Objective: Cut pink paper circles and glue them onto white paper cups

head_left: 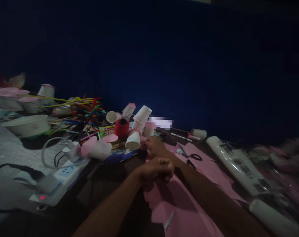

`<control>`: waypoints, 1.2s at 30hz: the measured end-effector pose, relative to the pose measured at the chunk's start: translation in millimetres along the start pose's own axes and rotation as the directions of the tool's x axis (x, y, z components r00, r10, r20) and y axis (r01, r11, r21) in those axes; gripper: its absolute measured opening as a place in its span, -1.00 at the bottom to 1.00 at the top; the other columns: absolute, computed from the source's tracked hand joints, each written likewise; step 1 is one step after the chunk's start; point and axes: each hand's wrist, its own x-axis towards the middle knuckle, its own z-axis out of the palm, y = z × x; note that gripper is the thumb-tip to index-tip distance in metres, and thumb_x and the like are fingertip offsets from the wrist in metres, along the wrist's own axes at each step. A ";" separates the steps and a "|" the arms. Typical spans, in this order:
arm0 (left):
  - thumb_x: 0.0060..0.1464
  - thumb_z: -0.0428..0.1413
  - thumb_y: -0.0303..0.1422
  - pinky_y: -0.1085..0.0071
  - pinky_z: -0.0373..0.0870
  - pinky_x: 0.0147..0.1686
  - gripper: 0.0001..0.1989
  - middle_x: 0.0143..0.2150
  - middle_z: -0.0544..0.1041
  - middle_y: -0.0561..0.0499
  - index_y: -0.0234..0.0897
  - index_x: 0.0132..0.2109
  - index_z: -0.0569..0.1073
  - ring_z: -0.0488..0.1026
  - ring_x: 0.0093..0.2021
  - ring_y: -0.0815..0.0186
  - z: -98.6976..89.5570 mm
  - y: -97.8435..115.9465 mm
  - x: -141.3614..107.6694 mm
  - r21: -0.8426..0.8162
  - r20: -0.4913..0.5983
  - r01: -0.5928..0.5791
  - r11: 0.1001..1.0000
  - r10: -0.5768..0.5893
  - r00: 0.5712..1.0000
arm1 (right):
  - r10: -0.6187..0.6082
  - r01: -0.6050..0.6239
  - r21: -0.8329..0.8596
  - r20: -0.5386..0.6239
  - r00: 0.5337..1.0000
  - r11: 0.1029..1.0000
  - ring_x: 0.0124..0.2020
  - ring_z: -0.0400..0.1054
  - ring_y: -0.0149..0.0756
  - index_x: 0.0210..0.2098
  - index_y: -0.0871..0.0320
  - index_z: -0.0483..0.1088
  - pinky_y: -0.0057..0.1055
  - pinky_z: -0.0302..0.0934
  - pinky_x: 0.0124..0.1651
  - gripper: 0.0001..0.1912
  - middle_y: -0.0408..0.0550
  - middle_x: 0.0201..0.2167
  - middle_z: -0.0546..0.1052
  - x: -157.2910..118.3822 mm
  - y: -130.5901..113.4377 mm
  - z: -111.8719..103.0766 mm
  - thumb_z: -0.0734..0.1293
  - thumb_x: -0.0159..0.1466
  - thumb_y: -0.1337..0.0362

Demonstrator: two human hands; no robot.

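Observation:
My left hand (158, 169) is curled into a loose fist above the pink paper sheets (179, 197), with nothing showing between its fingers. Beyond it, my right hand (155, 147) reaches across, its bent fingers drawn together at a small pink paper piece (143, 139) beside the paper cups. Whatever those fingertips hold is hidden. Just left of them lies a tilted paper cup (133, 141), and a white paper cup (142, 114) leans above it. Black-handled scissors (191, 158) rest on the pink paper to the right of my right forearm.
Left of the cups are a red roll (121, 127), a winged cup (98, 148), colourful pipe cleaners (90, 105) and a paper bowl (27, 125). A power strip (63, 177) with cables lies front left. Plastic-wrapped cups (235, 164) stretch along the right. A dark blue wall (149, 59) stands behind.

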 end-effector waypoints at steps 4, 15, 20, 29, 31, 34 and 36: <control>-0.14 0.15 -0.03 0.52 -0.06 -0.60 -0.58 -0.56 0.27 0.06 -0.35 -0.52 0.29 0.20 -0.59 0.49 2.0 1.9 -1.2 -0.035 -0.017 0.015 0.999 -0.016 1.000 | -0.047 0.047 -0.020 -0.004 0.999 0.999 -0.26 0.23 -0.22 -0.39 0.17 0.46 -0.32 0.07 -0.21 -0.88 0.01 -0.38 0.45 1.3 -3.0 -2.4 0.28 0.13 0.30; -0.05 0.12 -0.08 0.56 0.14 -0.56 -0.63 -0.49 0.33 0.05 -0.36 -0.38 0.38 0.21 -0.58 0.52 -1.5 2.7 7.3 -0.367 -0.231 -0.128 0.921 0.043 0.972 | 0.120 -0.151 -0.028 -0.476 0.871 0.988 -0.21 0.25 -0.23 -0.30 0.15 0.42 -0.26 0.06 -0.13 -0.81 0.02 -0.29 0.43 -73.3 12.3 -66.3 0.17 0.24 0.37; -0.02 0.09 -0.06 0.38 0.35 -0.36 -0.60 -0.33 0.46 -0.09 -0.36 -0.26 0.42 0.40 -0.39 0.33 2.4 4.9 10.1 -0.380 -0.305 -0.173 0.909 0.054 0.951 | -0.005 -0.057 -0.103 -0.518 0.855 0.993 -0.26 0.26 -0.25 -0.25 0.09 0.39 -0.25 0.08 -0.13 -0.82 -0.02 -0.30 0.43 -113.8 -5.9 -73.3 0.23 0.18 0.42; -0.12 0.20 -0.40 0.15 0.47 -0.28 -0.82 -0.42 0.45 0.04 -0.34 -0.33 0.37 0.42 -0.37 0.31 -17.8 -2.3 21.2 -0.207 -0.734 -0.349 0.914 0.090 0.673 | 0.437 -0.402 0.176 -0.455 0.776 0.898 -0.20 0.32 -0.21 -0.14 0.17 0.36 -0.27 0.17 -0.12 -0.75 0.04 -0.25 0.46 -134.5 25.3 -66.6 0.20 0.21 0.28; -0.15 0.20 -0.40 0.22 0.48 -0.30 -0.81 -0.41 0.45 0.08 -0.32 -0.34 0.36 0.42 -0.37 0.34 -21.7 -0.6 21.8 -0.182 -0.757 -0.374 0.909 0.113 0.644 | 0.554 -0.517 0.198 -0.288 0.781 0.833 -0.30 0.35 -0.27 -0.23 0.16 0.40 -0.35 0.20 -0.20 -0.79 0.00 -0.32 0.48 -141.4 42.6 -62.0 0.17 0.22 0.29; -0.17 0.21 -0.38 0.37 0.46 -0.38 -0.79 -0.38 0.48 0.05 -0.32 -0.33 0.38 0.44 -0.35 0.33 -21.8 0.9 22.0 -0.142 -0.742 -0.355 0.924 0.139 0.656 | 0.584 -0.560 0.167 -0.185 0.791 0.811 -0.24 0.35 -0.22 -0.27 0.14 0.43 -0.33 0.19 -0.15 -0.80 0.01 -0.31 0.48 -149.5 57.8 -52.8 0.21 0.18 0.29; -0.16 0.20 -0.35 0.47 0.40 -0.50 -0.78 -0.41 0.48 0.03 -0.33 -0.31 0.39 0.44 -0.41 0.34 -21.5 -0.9 22.5 -0.111 -0.734 -0.324 0.940 0.142 0.664 | 0.613 -0.595 0.146 -0.174 0.771 0.790 -0.16 0.32 -0.14 -0.20 0.16 0.43 -0.27 0.16 -0.10 -0.76 0.08 -0.22 0.47 -152.9 62.9 -48.2 0.23 0.15 0.31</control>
